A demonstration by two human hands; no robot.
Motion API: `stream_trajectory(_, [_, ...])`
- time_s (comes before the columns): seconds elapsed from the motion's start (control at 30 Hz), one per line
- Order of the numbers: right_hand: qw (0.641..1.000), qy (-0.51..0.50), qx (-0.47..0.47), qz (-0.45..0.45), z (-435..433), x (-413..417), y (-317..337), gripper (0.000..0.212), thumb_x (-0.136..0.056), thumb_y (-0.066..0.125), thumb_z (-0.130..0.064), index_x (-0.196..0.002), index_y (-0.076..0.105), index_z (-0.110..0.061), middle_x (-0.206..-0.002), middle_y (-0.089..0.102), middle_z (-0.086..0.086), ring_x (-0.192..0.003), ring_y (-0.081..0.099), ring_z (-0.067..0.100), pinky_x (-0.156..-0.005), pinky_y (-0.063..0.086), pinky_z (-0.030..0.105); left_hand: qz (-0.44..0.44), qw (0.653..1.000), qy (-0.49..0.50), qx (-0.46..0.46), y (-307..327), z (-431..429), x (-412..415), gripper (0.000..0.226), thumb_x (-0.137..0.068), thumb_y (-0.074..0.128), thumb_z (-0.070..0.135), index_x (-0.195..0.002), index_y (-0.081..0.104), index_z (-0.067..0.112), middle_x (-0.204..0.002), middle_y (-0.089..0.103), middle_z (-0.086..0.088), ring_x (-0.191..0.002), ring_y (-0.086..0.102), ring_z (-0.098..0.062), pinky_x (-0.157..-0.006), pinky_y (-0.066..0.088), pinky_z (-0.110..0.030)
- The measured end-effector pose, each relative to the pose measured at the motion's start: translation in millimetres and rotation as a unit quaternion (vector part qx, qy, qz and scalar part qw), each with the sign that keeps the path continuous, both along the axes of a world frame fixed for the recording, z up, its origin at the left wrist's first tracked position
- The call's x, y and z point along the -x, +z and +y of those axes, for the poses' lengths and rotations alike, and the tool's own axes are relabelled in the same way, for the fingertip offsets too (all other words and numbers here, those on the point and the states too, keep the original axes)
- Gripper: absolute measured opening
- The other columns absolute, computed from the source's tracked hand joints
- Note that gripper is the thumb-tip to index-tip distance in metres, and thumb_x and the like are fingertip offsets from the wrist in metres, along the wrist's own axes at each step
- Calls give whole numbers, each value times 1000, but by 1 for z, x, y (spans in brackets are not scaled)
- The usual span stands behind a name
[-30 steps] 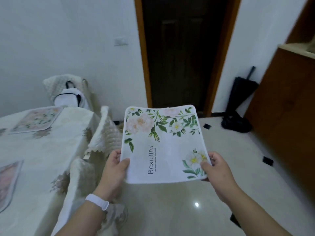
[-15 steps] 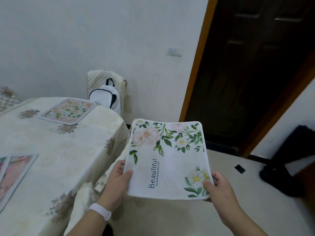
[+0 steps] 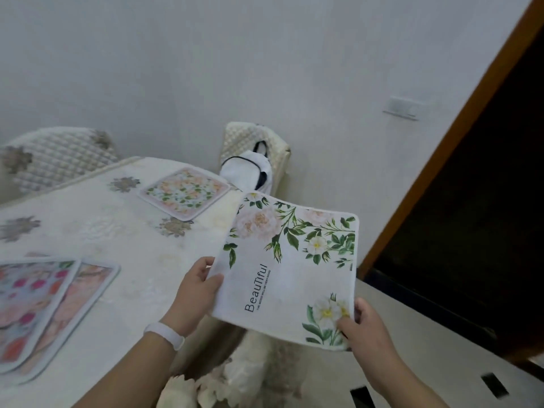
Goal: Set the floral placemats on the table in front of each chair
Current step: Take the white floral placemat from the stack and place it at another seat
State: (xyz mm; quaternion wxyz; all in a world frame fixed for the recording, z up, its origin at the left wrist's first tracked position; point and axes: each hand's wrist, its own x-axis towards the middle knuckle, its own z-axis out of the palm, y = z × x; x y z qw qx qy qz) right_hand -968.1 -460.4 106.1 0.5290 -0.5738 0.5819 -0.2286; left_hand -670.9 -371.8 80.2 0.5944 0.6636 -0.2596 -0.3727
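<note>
Placemats (image 3: 290, 269) — perhaps four — two hands

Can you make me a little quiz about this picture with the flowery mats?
1. True or false: both hands hold the white placemat.
2. Which wrist wears the white band? A left, B right.
3. What big word is printed on the held mat?

Key: 1 true: the left hand and right hand each grip its near edge. 2 A. 3 Beautiful.
</note>
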Motion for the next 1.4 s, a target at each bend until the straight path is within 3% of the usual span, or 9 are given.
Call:
stream_trajectory(0.1, [999, 52, 4, 0, -16, -41, -7, 16, -88, 57, -6, -89, 62, -21, -88, 73, 2, -83, 73, 27, -75, 59, 58, 3, 997, 72, -18, -7, 9, -28, 25, -90, 53, -1, -92, 64, 21, -94, 75, -12, -79, 71, -33, -71, 56, -45])
stream_trajectory(0.27, [988, 155, -1, -20, -41, -97, -21, 31, -88, 56, -5, -86, 63, -35, -85, 74, -8, -78, 73, 13, -73, 62, 49, 16, 982, 185, -38, -20, 27, -59, 24, -90, 56, -1, -93, 66, 21, -92, 74, -13, -80, 70, -34, -69, 55, -40])
stream_trajectory(0.4, [973, 232, -2, -18, -80, -133, -38, 26, -88, 57, -4, -88, 63, -29, -86, 75, -4, -81, 73, 14, -76, 62, 43, 13, 964, 260, -53, -25, 30, -68, 19, -91, 55, 1, -97, 64, 17, -96, 73, -15, -82, 69, -36, -75, 55, -48])
stream_trajectory(0.53, [953, 301, -22, -20, -125, -166, -52, 24, -88, 56, -1, -87, 63, -25, -81, 75, -6, -71, 72, 7, -60, 61, 28, 29, 940, 331, -72, -33, 22, -65, 14, -93, 55, 2, -100, 62, 13, -100, 72, -19, -87, 69, -42, -76, 57, -53])
stream_trajectory(0.67, [929, 368, -40, -19, -167, -198, -68, 21, -90, 55, -4, -88, 62, -24, -80, 74, -7, -67, 70, 2, -49, 50, 15, 33, 909, 406, -94, -41, 7, -61, 16, -93, 57, 5, -96, 63, 19, -98, 72, -14, -83, 70, -36, -66, 56, -42])
stream_trajectory(0.77, [913, 406, -40, -1, -185, -222, -81, 18, -90, 55, -5, -89, 58, -24, -82, 71, -3, -66, 68, 7, -48, 47, 18, 48, 878, 464, -105, -50, -3, -54, 18, -91, 58, 7, -95, 65, 23, -94, 74, -9, -78, 72, -30, -58, 57, -37])
stream_trajectory(0.93, [881, 469, -56, 27, -186, -255, -104, 16, -92, 53, -6, -87, 56, -20, -88, 69, 4, -77, 65, 18, -55, 51, 25, 64, 845, 511, -143, -68, -2, -52, 17, -90, 56, 8, -95, 64, 21, -97, 72, -10, -83, 70, -31, -61, 57, -36])
stream_trajectory(1.1, [873, 480, -52, 63, -185, -278, -128, 16, -94, 53, -9, -90, 57, -23, -90, 68, -5, -81, 64, 10, -53, 45, 18, 83, 840, 512, -158, -102, 11, -62, 16, -90, 56, 9, -99, 62, 21, -99, 72, -8, -85, 70, -30, -63, 56, -37])
stream_trajectory(1.4, [861, 484, 27, 155, -199, -315, -163, 3, -91, 53, -12, -92, 54, -15, -85, 62, 4, -69, 54, 16, -55, 40, 28, 117, 840, 504, -162, -159, -1, -73, 13, -92, 56, 9, -99, 58, 20, -99, 70, -3, -87, 68, -25, -67, 54, -33])
